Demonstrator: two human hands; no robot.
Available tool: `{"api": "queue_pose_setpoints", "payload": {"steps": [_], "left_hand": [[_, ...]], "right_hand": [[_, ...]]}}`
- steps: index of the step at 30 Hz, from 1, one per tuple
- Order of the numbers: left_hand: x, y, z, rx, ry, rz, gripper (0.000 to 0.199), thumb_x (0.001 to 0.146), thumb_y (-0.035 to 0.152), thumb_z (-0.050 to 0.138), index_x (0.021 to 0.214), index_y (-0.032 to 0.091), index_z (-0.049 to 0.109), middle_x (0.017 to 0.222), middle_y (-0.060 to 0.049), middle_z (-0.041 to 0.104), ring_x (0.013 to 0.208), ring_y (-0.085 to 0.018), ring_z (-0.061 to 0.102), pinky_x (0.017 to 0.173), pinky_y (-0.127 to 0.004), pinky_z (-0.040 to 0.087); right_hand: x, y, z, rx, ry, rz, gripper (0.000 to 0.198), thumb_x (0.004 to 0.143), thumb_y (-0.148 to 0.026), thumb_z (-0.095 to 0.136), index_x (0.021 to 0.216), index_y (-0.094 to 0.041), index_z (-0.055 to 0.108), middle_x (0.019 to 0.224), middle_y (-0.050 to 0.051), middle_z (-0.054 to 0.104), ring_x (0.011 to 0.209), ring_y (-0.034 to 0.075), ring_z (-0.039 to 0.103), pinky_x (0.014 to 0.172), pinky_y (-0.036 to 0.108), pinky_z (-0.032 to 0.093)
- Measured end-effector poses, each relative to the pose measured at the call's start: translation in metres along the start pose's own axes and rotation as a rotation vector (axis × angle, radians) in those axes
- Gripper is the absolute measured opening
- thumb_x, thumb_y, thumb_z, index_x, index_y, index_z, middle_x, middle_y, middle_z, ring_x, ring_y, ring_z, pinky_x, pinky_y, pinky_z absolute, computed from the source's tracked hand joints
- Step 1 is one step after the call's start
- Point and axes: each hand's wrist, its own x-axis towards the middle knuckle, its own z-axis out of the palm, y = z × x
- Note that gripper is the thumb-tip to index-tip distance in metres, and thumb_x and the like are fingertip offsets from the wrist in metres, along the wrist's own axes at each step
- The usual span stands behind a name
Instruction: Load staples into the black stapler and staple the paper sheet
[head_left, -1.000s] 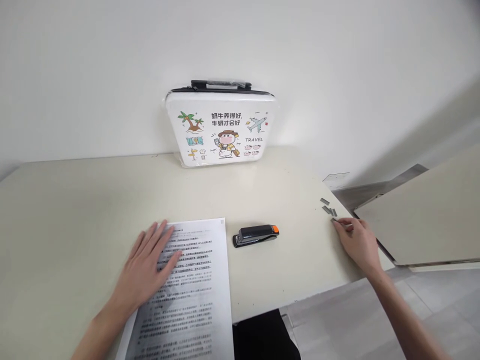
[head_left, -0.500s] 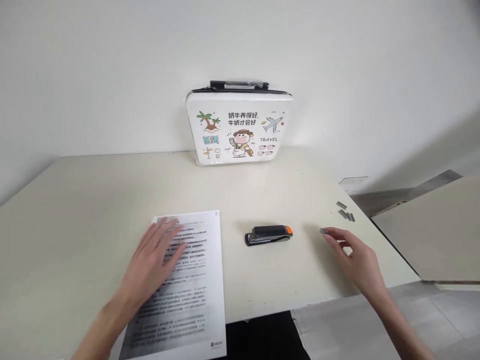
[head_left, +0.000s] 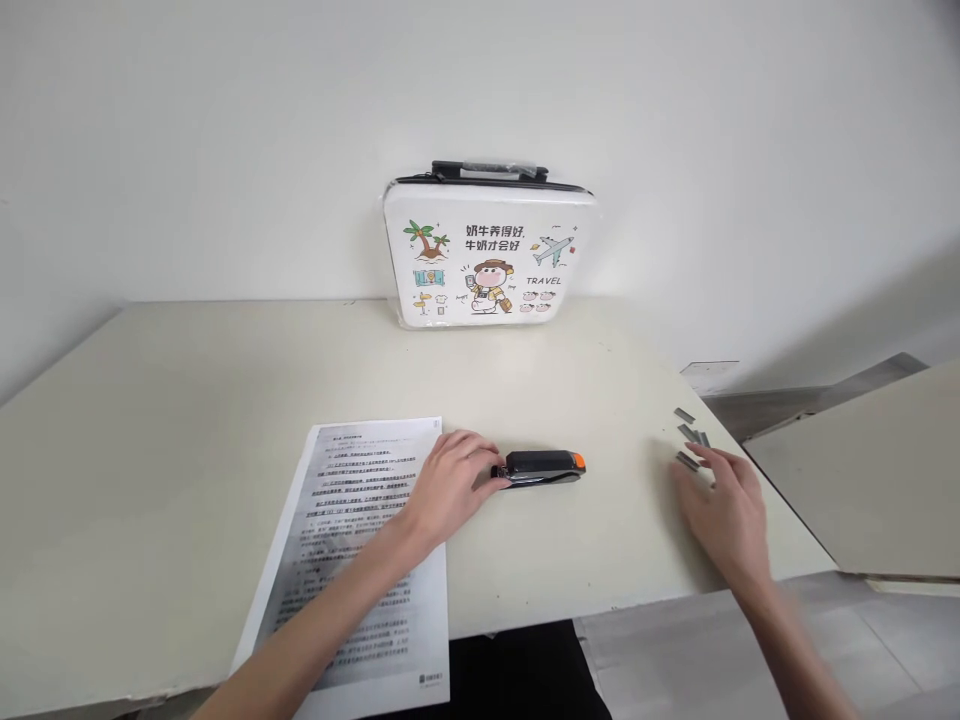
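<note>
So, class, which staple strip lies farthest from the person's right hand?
The rearmost staple strip, nearest the printed carry case; the other staple strips are closer to the right hand.

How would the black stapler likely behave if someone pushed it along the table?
The stapler would probably slide rather than roll, since it lies on a long base. Its low shape makes tipping unlikely. The hard-looking, glossy body suggests it would stay stiff.

L hand point(head_left: 448, 490) palm-down, R hand point(head_left: 726, 515) prob. half-curled
</note>
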Motion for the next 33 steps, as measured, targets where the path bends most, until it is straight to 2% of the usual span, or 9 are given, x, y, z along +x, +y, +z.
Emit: {"api": "queue_pose_setpoints", "payload": {"steps": [3, 6, 8, 10, 14, 21, 27, 30, 33], "left_hand": [[-0.001, -0.002, 0.001, -0.012, 0.02, 0.02, 0.012, 0.097, 0.035, 0.072, 0.103, 0.025, 0.075, 0.113, -0.003, 0.076, 0.112, -0.026, 0.066, 0.102, -0.046, 0.05], [-0.004, -0.003, 0.003, -0.005, 0.047, 0.022, 0.013, 0.095, 0.034, 0.076, 0.103, 0.023, 0.075, 0.11, -0.002, 0.077, 0.109, -0.025, 0.066, 0.1, -0.044, 0.049], [-0.007, -0.003, 0.003, 0.002, 0.061, 0.024, 0.014, 0.094, 0.033, 0.078, 0.103, 0.024, 0.075, 0.108, -0.002, 0.077, 0.108, -0.024, 0.066, 0.098, -0.043, 0.049], [-0.01, -0.004, 0.001, 0.013, 0.066, 0.027, 0.014, 0.094, 0.033, 0.077, 0.104, 0.024, 0.075, 0.107, -0.002, 0.077, 0.106, -0.024, 0.067, 0.096, -0.043, 0.05], [-0.018, -0.01, -0.009, 0.044, 0.068, 0.026, 0.013, 0.095, 0.033, 0.076, 0.104, 0.024, 0.074, 0.107, -0.002, 0.076, 0.105, -0.023, 0.067, 0.096, -0.043, 0.049], [-0.036, -0.022, -0.031, 0.035, 0.025, 0.065, 0.01, 0.096, 0.032, 0.074, 0.103, 0.026, 0.074, 0.109, -0.001, 0.075, 0.104, -0.022, 0.067, 0.099, -0.044, 0.049], [-0.05, -0.016, -0.03, 0.045, -0.01, 0.065, 0.013, 0.1, 0.035, 0.069, 0.108, 0.026, 0.073, 0.11, -0.003, 0.073, 0.103, -0.022, 0.067, 0.097, -0.044, 0.052], [-0.053, -0.014, -0.03, 0.048, -0.045, 0.04, 0.017, 0.101, 0.039, 0.068, 0.113, 0.027, 0.071, 0.115, -0.003, 0.072, 0.108, -0.023, 0.066, 0.099, -0.044, 0.053], [-0.059, -0.018, -0.035, 0.067, -0.052, 0.018, 0.027, 0.1, 0.042, 0.067, 0.124, 0.029, 0.067, 0.127, -0.004, 0.069, 0.121, -0.025, 0.063, 0.106, -0.047, 0.051]], "right_hand": [[-0.014, -0.039, 0.0, 0.187, -0.194, -0.141, 0.046, 0.099, -0.056, 0.055, 0.132, -0.026, 0.065, 0.134, 0.014, 0.063, 0.102, 0.028, 0.066, 0.077, 0.039, 0.057], [-0.025, -0.078, 0.007, 0.318, -0.396, -0.302, 0.044, 0.103, -0.05, 0.054, 0.143, -0.031, 0.056, 0.146, 0.011, 0.056, 0.12, 0.029, 0.063, 0.092, 0.043, 0.058], [-0.028, -0.095, 0.014, 0.385, -0.463, -0.35, 0.047, 0.104, -0.048, 0.055, 0.148, -0.032, 0.05, 0.147, 0.01, 0.056, 0.127, 0.029, 0.06, 0.104, 0.046, 0.054], [-0.029, -0.103, 0.022, 0.438, -0.481, -0.339, 0.044, 0.105, -0.047, 0.055, 0.146, -0.031, 0.05, 0.142, 0.01, 0.06, 0.126, 0.028, 0.061, 0.106, 0.047, 0.053], [-0.025, -0.105, 0.029, 0.501, -0.497, -0.267, 0.032, 0.105, -0.046, 0.054, 0.132, -0.03, 0.057, 0.129, 0.008, 0.066, 0.114, 0.027, 0.065, 0.097, 0.043, 0.056], [-0.027, -0.104, 0.016, 0.558, -0.572, -0.238, 0.029, 0.104, -0.046, 0.057, 0.126, -0.028, 0.059, 0.124, 0.008, 0.068, 0.113, 0.026, 0.064, 0.097, 0.041, 0.054], [-0.038, -0.098, 0.004, 0.536, -0.601, -0.22, 0.028, 0.104, -0.047, 0.057, 0.125, -0.028, 0.06, 0.123, 0.007, 0.069, 0.111, 0.025, 0.066, 0.092, 0.039, 0.057], [-0.043, -0.094, 0.0, 0.525, -0.586, -0.218, 0.028, 0.103, -0.047, 0.059, 0.124, -0.028, 0.061, 0.122, 0.008, 0.07, 0.111, 0.025, 0.067, 0.093, 0.039, 0.057], [-0.047, -0.09, -0.004, 0.526, -0.574, -0.215, 0.028, 0.103, -0.047, 0.059, 0.124, -0.029, 0.063, 0.123, 0.007, 0.071, 0.11, 0.025, 0.069, 0.092, 0.037, 0.059]]}}
